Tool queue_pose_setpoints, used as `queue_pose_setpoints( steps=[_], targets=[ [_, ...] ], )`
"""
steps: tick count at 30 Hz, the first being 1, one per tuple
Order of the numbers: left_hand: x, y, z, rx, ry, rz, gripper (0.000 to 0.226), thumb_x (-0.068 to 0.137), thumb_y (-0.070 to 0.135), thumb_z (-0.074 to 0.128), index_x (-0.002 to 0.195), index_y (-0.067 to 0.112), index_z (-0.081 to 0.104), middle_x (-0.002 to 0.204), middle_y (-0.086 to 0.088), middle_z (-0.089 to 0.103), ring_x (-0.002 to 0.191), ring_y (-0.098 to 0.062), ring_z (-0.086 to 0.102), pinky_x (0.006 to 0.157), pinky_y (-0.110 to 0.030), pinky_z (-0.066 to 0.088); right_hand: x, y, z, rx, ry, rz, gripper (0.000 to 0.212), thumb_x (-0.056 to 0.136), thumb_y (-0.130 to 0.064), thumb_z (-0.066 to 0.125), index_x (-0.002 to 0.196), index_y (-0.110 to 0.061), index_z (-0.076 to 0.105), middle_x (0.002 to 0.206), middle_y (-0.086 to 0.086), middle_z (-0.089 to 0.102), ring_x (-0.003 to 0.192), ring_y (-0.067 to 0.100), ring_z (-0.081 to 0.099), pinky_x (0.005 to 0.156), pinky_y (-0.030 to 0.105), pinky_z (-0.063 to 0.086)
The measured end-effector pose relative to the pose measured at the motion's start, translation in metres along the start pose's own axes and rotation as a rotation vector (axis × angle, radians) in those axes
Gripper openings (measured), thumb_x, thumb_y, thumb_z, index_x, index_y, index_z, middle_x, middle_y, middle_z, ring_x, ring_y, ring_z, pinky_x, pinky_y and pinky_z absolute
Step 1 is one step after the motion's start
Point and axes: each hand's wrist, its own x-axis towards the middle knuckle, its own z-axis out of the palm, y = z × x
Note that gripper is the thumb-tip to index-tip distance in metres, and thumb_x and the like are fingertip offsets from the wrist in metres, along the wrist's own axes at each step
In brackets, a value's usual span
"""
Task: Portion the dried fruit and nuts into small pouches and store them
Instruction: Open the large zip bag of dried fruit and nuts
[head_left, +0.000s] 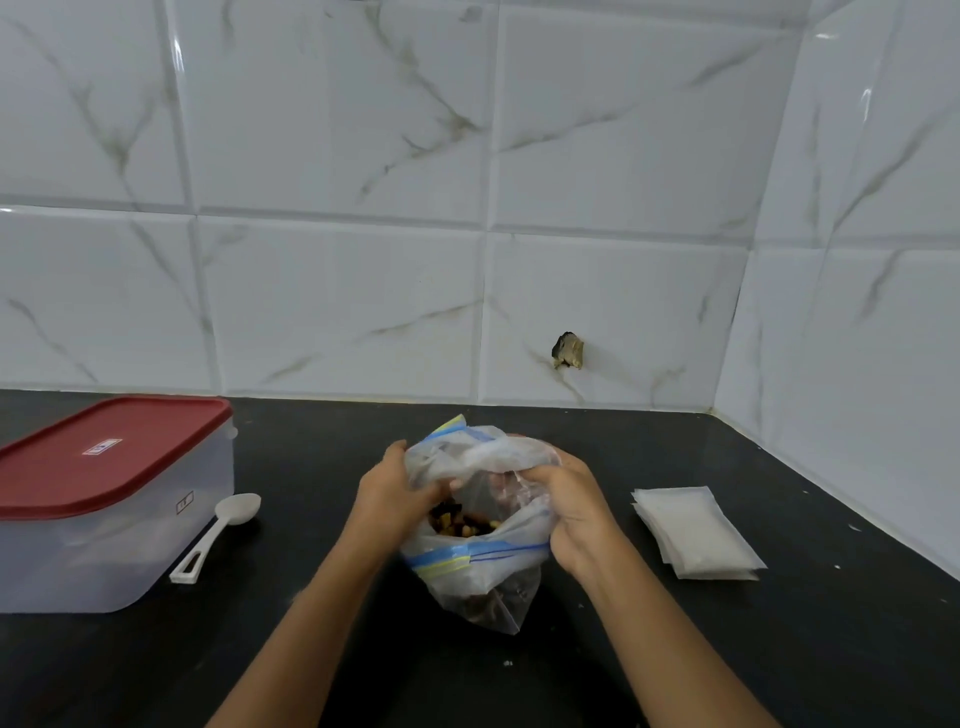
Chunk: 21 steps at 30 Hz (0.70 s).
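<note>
Left hand (392, 493) and right hand (576, 512): fingers (535, 475) curled on zip bag (483, 566) mouth, holding it apart. Dried fruit and nuts (462, 522) low between fingers, inside bag. Risk: slick film slips from grip, bag flops onto counter (779, 649), mix spills. Pouches (696, 530) right of fingers, spoon (218, 535) left.

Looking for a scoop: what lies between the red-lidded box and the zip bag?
A white spoon lies on the counter beside the box, bowl toward the wall; the left hand grips the bag's edge. The head view shows this.
</note>
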Motion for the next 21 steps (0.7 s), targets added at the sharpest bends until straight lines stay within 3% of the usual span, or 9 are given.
queue_pose_setpoints(
  steps=[3,5,8,11,13,15,17,19,21],
  targets=[
    [-0.001,-0.002,0.002,-0.114,0.079,0.001,0.016,0.09,0.016,0.055,0.102,0.012,0.064,0.097,-0.008,0.066,0.085,-0.02,0.06,0.064,-0.024,0.047,-0.001,-0.001,0.0,0.011,0.007,0.03,0.029,0.084,0.005,0.047,0.086,-0.013,0.07,0.074,0.003,0.07,0.071,0.017,0.065,0.065,0.026,0.053],
    [-0.002,0.001,0.003,-0.322,0.11,0.045,0.018,0.089,0.008,0.053,0.093,0.022,0.065,0.096,-0.005,0.068,0.089,-0.021,0.064,0.067,-0.028,0.051,-0.001,-0.001,0.0,0.002,0.002,0.018,0.03,0.086,0.004,0.046,0.089,-0.014,0.069,0.081,0.002,0.07,0.078,0.017,0.065,0.07,0.027,0.053],
    [-0.009,0.009,0.001,-0.507,0.119,0.154,0.028,0.088,0.004,0.055,0.096,0.03,0.063,0.095,0.004,0.068,0.087,-0.012,0.063,0.07,-0.023,0.05,0.0,-0.002,-0.001,-0.02,-0.006,-0.036,0.032,0.089,0.002,0.045,0.089,-0.018,0.068,0.087,0.001,0.07,0.084,0.017,0.064,0.074,0.028,0.052],
    [-0.011,0.014,-0.002,-0.705,0.037,0.087,0.028,0.086,0.003,0.058,0.108,0.019,0.064,0.099,-0.002,0.069,0.088,-0.016,0.064,0.073,-0.027,0.051,0.001,0.002,0.001,-0.148,-0.032,-0.111,0.03,0.092,-0.005,0.046,0.111,-0.022,0.062,0.102,-0.003,0.066,0.094,0.014,0.063,0.079,0.026,0.053],
    [-0.01,0.016,-0.004,-0.806,-0.03,-0.011,0.023,0.086,0.001,0.055,0.102,0.012,0.066,0.091,-0.006,0.071,0.081,-0.018,0.065,0.072,-0.029,0.051,0.003,0.004,-0.001,-0.259,-0.059,-0.228,0.041,0.093,-0.004,0.044,0.123,-0.032,0.051,0.108,-0.011,0.058,0.096,0.002,0.059,0.079,0.016,0.051],
    [-0.007,0.013,-0.005,-0.811,-0.045,-0.201,0.016,0.086,0.001,0.051,0.091,0.006,0.065,0.082,-0.011,0.067,0.074,-0.023,0.062,0.073,-0.036,0.05,0.003,0.005,-0.001,-0.358,-0.127,-0.31,0.045,0.091,0.0,0.045,0.118,-0.035,0.05,0.11,-0.008,0.054,0.091,-0.003,0.055,0.075,0.012,0.049],
    [-0.006,0.008,-0.006,-0.789,-0.063,-0.378,0.016,0.084,0.009,0.051,0.092,0.002,0.063,0.086,-0.017,0.065,0.077,-0.03,0.06,0.084,-0.043,0.049,0.001,0.004,0.0,-0.505,-0.187,-0.295,0.032,0.09,-0.008,0.053,0.104,-0.036,0.054,0.114,-0.002,0.048,0.092,0.001,0.052,0.08,0.015,0.046],
    [-0.006,0.006,-0.008,-0.729,-0.101,-0.42,0.023,0.079,0.016,0.052,0.095,0.003,0.064,0.087,-0.018,0.066,0.078,-0.032,0.061,0.086,-0.044,0.049,0.002,0.005,-0.002,-0.522,-0.186,-0.25,0.021,0.089,-0.017,0.06,0.093,-0.037,0.054,0.109,-0.002,0.048,0.092,0.005,0.052,0.082,0.017,0.045],
    [-0.005,0.007,-0.009,-0.692,-0.123,-0.409,0.025,0.077,0.021,0.053,0.091,0.006,0.066,0.081,-0.015,0.066,0.071,-0.03,0.059,0.076,-0.039,0.049,0.004,0.008,-0.005,-0.393,-0.125,-0.199,0.01,0.089,-0.019,0.06,0.091,-0.029,0.061,0.097,-0.005,0.057,0.086,0.007,0.057,0.073,0.016,0.048]
  ],
)
